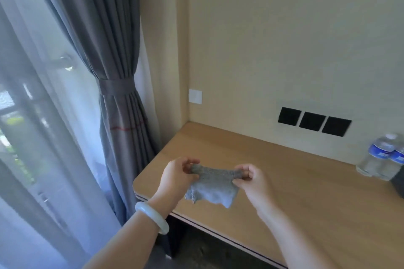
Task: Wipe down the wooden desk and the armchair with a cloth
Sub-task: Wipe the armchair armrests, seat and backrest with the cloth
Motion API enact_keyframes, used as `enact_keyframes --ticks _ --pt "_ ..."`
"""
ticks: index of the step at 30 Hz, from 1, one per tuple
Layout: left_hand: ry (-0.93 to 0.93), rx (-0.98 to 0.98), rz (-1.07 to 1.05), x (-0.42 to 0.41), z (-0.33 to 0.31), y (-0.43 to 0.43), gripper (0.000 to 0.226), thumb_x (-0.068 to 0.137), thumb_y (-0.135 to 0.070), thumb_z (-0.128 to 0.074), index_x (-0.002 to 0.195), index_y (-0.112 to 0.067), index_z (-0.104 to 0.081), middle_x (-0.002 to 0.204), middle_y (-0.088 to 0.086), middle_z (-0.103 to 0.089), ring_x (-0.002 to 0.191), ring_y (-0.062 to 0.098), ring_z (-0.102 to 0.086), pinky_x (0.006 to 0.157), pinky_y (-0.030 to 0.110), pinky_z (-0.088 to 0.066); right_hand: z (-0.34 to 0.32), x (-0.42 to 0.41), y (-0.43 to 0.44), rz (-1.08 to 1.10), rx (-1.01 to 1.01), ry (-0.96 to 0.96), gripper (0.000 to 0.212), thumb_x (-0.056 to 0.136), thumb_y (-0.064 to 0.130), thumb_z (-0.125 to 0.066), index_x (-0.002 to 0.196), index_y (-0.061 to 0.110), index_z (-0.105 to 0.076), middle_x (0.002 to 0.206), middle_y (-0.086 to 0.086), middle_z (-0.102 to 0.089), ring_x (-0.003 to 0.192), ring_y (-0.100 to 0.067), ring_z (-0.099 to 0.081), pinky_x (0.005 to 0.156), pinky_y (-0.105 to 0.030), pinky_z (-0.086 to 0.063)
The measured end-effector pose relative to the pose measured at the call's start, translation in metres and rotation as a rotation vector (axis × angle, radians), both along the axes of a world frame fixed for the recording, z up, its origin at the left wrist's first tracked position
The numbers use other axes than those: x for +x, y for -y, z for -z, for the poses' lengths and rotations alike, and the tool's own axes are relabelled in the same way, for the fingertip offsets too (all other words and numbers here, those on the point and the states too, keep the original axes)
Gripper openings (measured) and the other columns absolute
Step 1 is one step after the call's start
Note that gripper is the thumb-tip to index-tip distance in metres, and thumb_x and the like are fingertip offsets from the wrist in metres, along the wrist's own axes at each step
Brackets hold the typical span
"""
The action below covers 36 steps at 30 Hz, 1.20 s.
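Note:
A small grey cloth (pixel 213 188) hangs stretched between both hands above the left end of the wooden desk (pixel 306 192). My left hand (pixel 177 176) pinches the cloth's upper left corner, and a pale bangle sits on that wrist. My right hand (pixel 251 179) pinches the upper right corner. The cloth's lower edge dangles loose just over the desk top. No armchair is in view.
Two water bottles (pixel 381 156) stand at the desk's far right, beside a dark object (pixel 399 181) cut off by the frame. Three black sockets (pixel 313 121) and a white switch (pixel 195 96) are on the wall. A tied grey curtain (pixel 118 94) hangs left of the desk.

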<state>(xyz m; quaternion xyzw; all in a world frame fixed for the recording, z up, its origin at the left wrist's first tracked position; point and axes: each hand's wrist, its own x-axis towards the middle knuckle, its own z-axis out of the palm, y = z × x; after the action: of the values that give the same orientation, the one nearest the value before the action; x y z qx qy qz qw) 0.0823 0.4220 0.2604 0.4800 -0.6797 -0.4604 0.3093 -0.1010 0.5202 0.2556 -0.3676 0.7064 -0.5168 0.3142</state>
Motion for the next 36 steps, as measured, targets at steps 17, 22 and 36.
enact_keyframes --ticks 17,22,36 --pt "0.235 -0.028 -0.095 -0.067 0.007 0.261 0.023 0.08 -0.007 -0.064 0.079 -0.03 -0.065 0.083 -0.013 -0.067 0.075 0.001 -0.062 0.055 0.009 -0.04 0.031 -0.079 0.275 -0.116 0.087 -0.187 0.013 0.089 0.014 -0.062 0.084 0.026 -0.059 0.084 0.006 -0.064 0.081 -0.012 -0.061 0.065 -0.023 -0.042" --pt "0.271 -0.005 -0.009 -0.075 0.025 0.33 0.02 0.079 -0.01 -0.065 0.078 -0.03 -0.062 0.073 -0.009 -0.069 0.067 0.004 -0.063 0.051 0.01 -0.042 0.052 -0.084 0.322 -0.182 0.159 -0.093 0.018 0.093 0.015 -0.059 0.081 0.028 -0.054 0.073 0.008 -0.059 0.07 -0.009 -0.058 0.066 -0.026 -0.047" --pt "0.499 -0.102 0.23 -0.133 0.109 0.459 0.036 0.096 -0.011 -0.049 0.132 -0.009 -0.048 0.127 0.006 -0.051 0.115 0.022 -0.052 0.097 0.031 -0.044 0.126 -0.1 0.449 -0.037 0.455 -0.401 0.016 0.096 0.006 -0.05 0.094 0.019 -0.058 0.092 -0.001 -0.06 0.105 -0.026 -0.062 0.084 -0.031 -0.047"
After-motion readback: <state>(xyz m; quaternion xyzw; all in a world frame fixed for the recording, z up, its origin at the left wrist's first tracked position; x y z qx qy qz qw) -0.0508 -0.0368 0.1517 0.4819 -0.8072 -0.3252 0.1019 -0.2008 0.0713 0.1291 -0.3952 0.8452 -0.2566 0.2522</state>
